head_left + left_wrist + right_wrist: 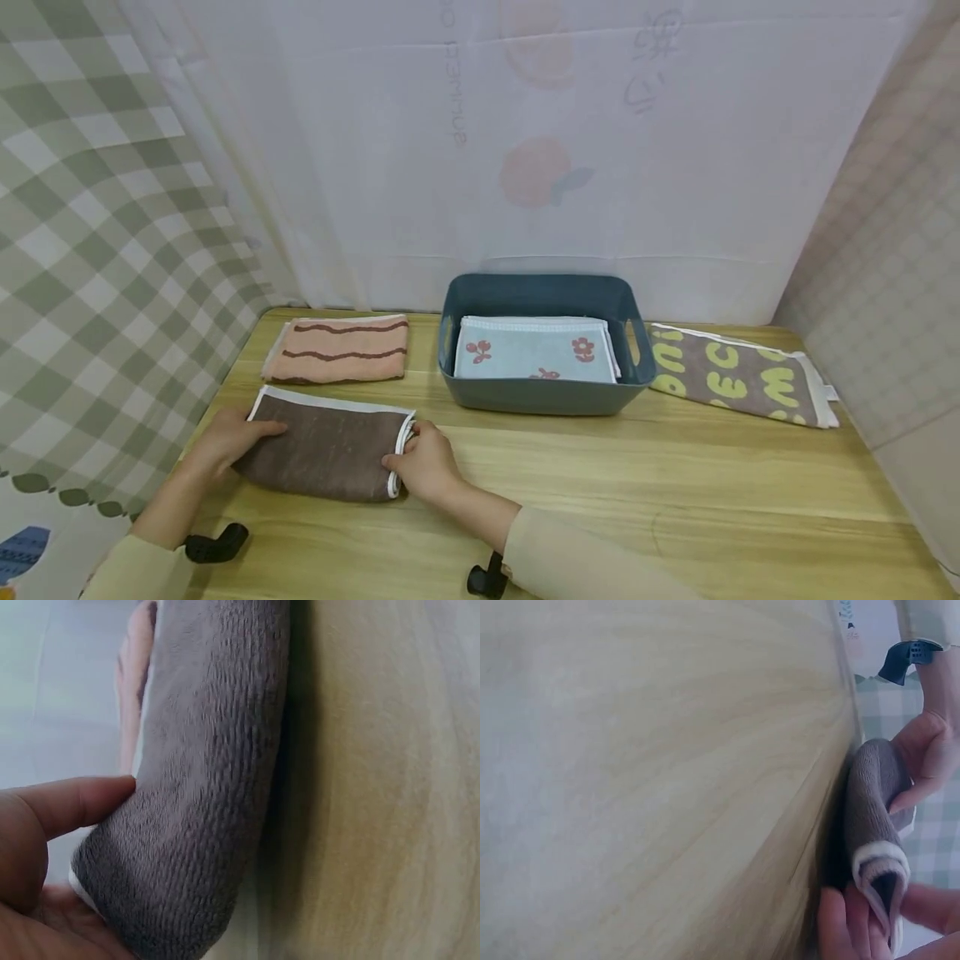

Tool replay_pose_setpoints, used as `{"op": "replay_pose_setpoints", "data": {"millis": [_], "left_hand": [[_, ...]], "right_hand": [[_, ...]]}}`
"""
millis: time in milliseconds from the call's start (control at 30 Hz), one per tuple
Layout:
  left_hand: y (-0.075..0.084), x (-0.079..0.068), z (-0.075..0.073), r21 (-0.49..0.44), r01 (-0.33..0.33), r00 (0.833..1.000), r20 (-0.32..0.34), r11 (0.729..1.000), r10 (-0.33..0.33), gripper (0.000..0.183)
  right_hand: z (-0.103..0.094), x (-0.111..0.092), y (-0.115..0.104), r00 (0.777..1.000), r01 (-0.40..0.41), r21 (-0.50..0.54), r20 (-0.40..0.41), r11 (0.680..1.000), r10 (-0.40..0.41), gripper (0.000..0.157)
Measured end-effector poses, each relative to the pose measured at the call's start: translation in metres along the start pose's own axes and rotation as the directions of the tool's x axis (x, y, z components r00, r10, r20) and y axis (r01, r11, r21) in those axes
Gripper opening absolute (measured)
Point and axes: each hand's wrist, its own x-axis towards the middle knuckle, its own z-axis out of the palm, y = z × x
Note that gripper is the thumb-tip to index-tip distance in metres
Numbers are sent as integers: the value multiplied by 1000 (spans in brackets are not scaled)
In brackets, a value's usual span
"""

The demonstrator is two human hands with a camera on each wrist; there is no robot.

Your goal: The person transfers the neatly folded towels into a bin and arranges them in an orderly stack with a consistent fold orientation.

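Note:
A folded brown towel [326, 446] with white edging is held by both hands over the left part of the table. My left hand [228, 437] grips its left end, thumb on top and fingers beneath. At the opposite end, my right hand [427, 462] pinches the white-edged layers between thumb and fingers. The right wrist view shows the towel [874, 802] end-on, its folded layers forming a loop by the right fingers. In the left wrist view the brown pile of the towel [202, 765] bends down along its folded side.
Behind the brown towel lies a folded peach towel [348, 350] with wavy brown stripes. A dark teal basket [540, 398] at the back centre holds a folded light blue towel [510, 342]. Right of it, a brown towel with yellow-green letters [738, 379] lies on the wooden table [675, 500].

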Motion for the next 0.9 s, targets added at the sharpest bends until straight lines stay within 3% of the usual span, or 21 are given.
{"op": "replay_pose_setpoints", "data": {"millis": [133, 267, 433, 533, 700, 900], "left_hand": [[2, -4, -3, -125, 31, 998, 54, 992, -24, 53], [5, -9, -5, -210, 35, 995, 98, 977, -14, 45], [13, -14, -5, -242, 22, 993, 119, 970, 8, 44], [19, -17, -5, -214, 19, 995, 104, 977, 3, 46], [27, -20, -8, -223, 30, 992, 124, 974, -2, 45], [33, -24, -14, -262, 25, 989, 148, 965, 15, 43]], "right_hand": [[-3, -1, -3, 993, -114, 158, 28, 981, 111, 71], [-8, -4, -4, 973, -219, 304, 139, 927, 184, 53], [-13, -8, -1, 940, -315, 341, 244, 886, 240, 21], [-16, -9, 1, 937, -317, 348, 257, 882, 236, 8], [-23, -12, 0, 948, -283, 367, 249, 886, 200, 19], [-35, -16, -5, 952, -262, 372, 250, 891, 176, 9]]}}
